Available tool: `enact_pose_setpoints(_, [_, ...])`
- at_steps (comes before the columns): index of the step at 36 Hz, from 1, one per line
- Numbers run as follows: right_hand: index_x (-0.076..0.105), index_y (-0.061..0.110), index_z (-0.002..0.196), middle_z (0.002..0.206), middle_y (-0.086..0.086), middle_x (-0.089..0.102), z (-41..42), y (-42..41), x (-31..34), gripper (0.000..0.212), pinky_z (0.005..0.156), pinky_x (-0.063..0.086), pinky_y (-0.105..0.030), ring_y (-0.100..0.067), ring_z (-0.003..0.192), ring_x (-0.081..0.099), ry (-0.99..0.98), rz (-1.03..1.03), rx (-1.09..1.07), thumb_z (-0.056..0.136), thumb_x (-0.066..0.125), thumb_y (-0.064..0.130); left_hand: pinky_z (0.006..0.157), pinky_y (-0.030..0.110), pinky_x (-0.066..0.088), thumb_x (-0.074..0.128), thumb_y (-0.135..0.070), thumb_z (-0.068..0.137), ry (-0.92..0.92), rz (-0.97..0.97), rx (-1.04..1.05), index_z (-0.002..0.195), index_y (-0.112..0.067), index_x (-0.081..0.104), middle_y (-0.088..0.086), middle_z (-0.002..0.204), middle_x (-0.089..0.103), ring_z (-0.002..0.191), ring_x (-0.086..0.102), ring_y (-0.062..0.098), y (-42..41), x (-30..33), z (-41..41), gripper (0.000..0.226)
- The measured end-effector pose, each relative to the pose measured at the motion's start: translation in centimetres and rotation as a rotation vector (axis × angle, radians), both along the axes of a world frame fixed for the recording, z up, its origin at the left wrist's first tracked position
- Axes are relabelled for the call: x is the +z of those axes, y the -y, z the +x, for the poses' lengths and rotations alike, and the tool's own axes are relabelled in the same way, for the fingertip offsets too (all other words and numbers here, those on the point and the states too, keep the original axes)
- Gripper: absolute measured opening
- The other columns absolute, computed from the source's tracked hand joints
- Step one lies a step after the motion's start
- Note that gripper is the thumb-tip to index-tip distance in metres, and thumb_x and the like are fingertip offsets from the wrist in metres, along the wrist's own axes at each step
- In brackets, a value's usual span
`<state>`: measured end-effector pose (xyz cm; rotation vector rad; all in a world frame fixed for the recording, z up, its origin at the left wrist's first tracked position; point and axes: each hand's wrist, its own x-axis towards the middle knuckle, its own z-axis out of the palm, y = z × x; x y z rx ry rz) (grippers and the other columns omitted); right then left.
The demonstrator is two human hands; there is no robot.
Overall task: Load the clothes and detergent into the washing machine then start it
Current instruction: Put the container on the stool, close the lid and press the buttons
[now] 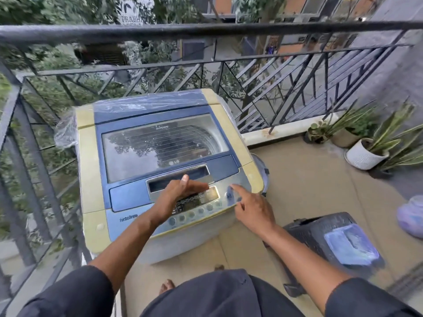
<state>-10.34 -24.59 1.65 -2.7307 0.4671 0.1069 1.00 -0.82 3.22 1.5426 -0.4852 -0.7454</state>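
Note:
A top-loading washing machine (91,170), yellowed white with a blue top, stands on the balcony with its glass lid (160,145) closed. Its control panel (201,204) runs along the front edge with a row of round buttons. My left hand (180,191) hovers flat over the panel with straight fingers. My right hand (249,209) points its index finger at the button on the panel's right end; the other fingers are curled. Neither hand holds anything. No clothes show through the lid's reflection.
A black metal railing (206,33) encloses the balcony behind and left of the machine. A dark stool (320,229) with a blue packet (350,245) on it stands at my right. Potted plants (366,152) line the far right. A purple object (412,216) lies at the right edge.

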Motion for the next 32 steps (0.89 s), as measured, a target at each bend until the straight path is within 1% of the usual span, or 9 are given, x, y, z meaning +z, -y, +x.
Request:
enact_pose_setpoints(2, [0.035, 0.041, 0.153, 0.075, 0.0, 0.062, -0.4, 0.4, -0.4, 0.07, 0.065, 0.055, -0.039, -0.027, 0.07, 0.06, -0.027, -0.013, -0.012, 0.088, 0.052, 0.019, 0.114, 0.034, 0.049, 0.02, -0.049, 0.107, -0.009, -0.024, -0.003, 0.13, -0.003, 0.072, 0.009, 0.131, 0.075, 0.128, 0.068, 0.023, -0.1, -0.4, 0.1, 0.073])
enact_pose_setpoints(5, [0.019, 0.045, 0.158, 0.086, -0.007, 0.066, -0.8, 0.9, -1.0, 0.078, 0.071, 0.057, -0.043, -0.032, 0.082, 0.064, -0.056, -0.033, -0.016, 0.089, 0.05, 0.024, 0.114, 0.03, 0.049, 0.017, -0.047, 0.108, -0.001, -0.04, -0.016, 0.131, -0.002, 0.071, 0.009, 0.132, 0.074, 0.13, 0.067, 0.023, -0.3, -1.0, 0.2, 0.074])
enact_pose_setpoints(7, [0.014, 0.047, 0.159, 0.089, -0.006, 0.066, -1.1, 1.1, -1.4, 0.08, 0.072, 0.057, -0.044, -0.031, 0.084, 0.062, -0.056, -0.029, -0.007, 0.09, 0.05, 0.026, 0.114, 0.031, 0.049, 0.017, -0.047, 0.108, -0.01, -0.043, -0.026, 0.131, -0.002, 0.071, 0.008, 0.134, 0.073, 0.131, 0.066, 0.023, -0.3, -1.3, 0.3, 0.074])
enact_pose_setpoints(13, [0.003, 0.053, 0.159, 0.068, 0.009, 0.053, -1.6, 1.1, -1.9, 0.087, 0.058, 0.056, -0.04, -0.015, 0.06, 0.051, -0.061, -0.053, 0.038, 0.093, 0.053, 0.025, 0.116, 0.045, 0.048, 0.015, -0.048, 0.109, -0.029, -0.042, -0.006, 0.129, -0.002, 0.072, 0.012, 0.132, 0.074, 0.13, 0.067, 0.028, -0.5, -1.8, 0.6, 0.076])
enact_pose_setpoints(16, [-0.003, 0.055, 0.157, 0.066, 0.011, 0.049, -1.7, 1.1, -2.1, 0.09, 0.055, 0.056, -0.039, -0.011, 0.056, 0.05, -0.071, -0.066, 0.062, 0.094, 0.054, 0.025, 0.117, 0.053, 0.045, 0.015, -0.049, 0.109, -0.043, -0.038, 0.002, 0.128, -0.001, 0.073, 0.015, 0.132, 0.073, 0.129, 0.067, 0.032, -0.6, -2.1, 0.9, 0.078])
enact_pose_setpoints(19, [-0.007, 0.054, 0.157, 0.065, 0.007, 0.05, -1.7, 1.0, -2.4, 0.091, 0.055, 0.056, -0.038, -0.014, 0.056, 0.051, -0.076, -0.103, 0.071, 0.095, 0.052, 0.025, 0.12, 0.054, 0.041, 0.014, -0.05, 0.11, -0.075, -0.042, -0.004, 0.126, -0.003, 0.075, 0.017, 0.132, 0.073, 0.131, 0.066, 0.033, -0.6, -2.3, 1.4, 0.079])
enact_pose_setpoints(23, [-0.015, 0.055, 0.156, 0.066, 0.001, 0.056, -1.7, 0.7, -2.9, 0.095, 0.058, 0.057, -0.039, -0.021, 0.058, 0.057, -0.088, -0.121, 0.073, 0.093, 0.05, 0.025, 0.122, 0.047, 0.042, 0.013, -0.052, 0.11, -0.151, -0.051, -0.04, 0.126, -0.003, 0.075, 0.018, 0.132, 0.072, 0.133, 0.064, 0.032, -0.8, -2.1, 2.1, 0.081])
enact_pose_setpoints(27, [-0.016, 0.053, 0.156, 0.064, -0.002, 0.059, -1.8, 0.6, -3.4, 0.101, 0.057, 0.056, -0.038, -0.025, 0.056, 0.059, -0.077, -0.171, 0.08, 0.089, 0.053, 0.021, 0.121, 0.044, 0.042, 0.013, -0.053, 0.108, -0.108, 0.003, -0.08, 0.127, -0.003, 0.074, 0.014, 0.131, 0.074, 0.132, 0.065, 0.027, -0.7, -1.5, 2.3, 0.082])
enact_pose_setpoints(32, [-0.022, 0.055, 0.154, 0.063, -0.005, 0.06, -1.9, 0.3, -3.7, 0.108, 0.054, 0.052, -0.036, -0.029, 0.055, 0.058, -0.063, -0.177, 0.086, 0.085, 0.053, 0.017, 0.121, 0.048, 0.042, 0.012, -0.051, 0.107, -0.068, 0.032, -0.07, 0.127, -0.001, 0.073, 0.013, 0.13, 0.074, 0.131, 0.066, 0.026, -0.5, -1.0, 1.9, 0.082])
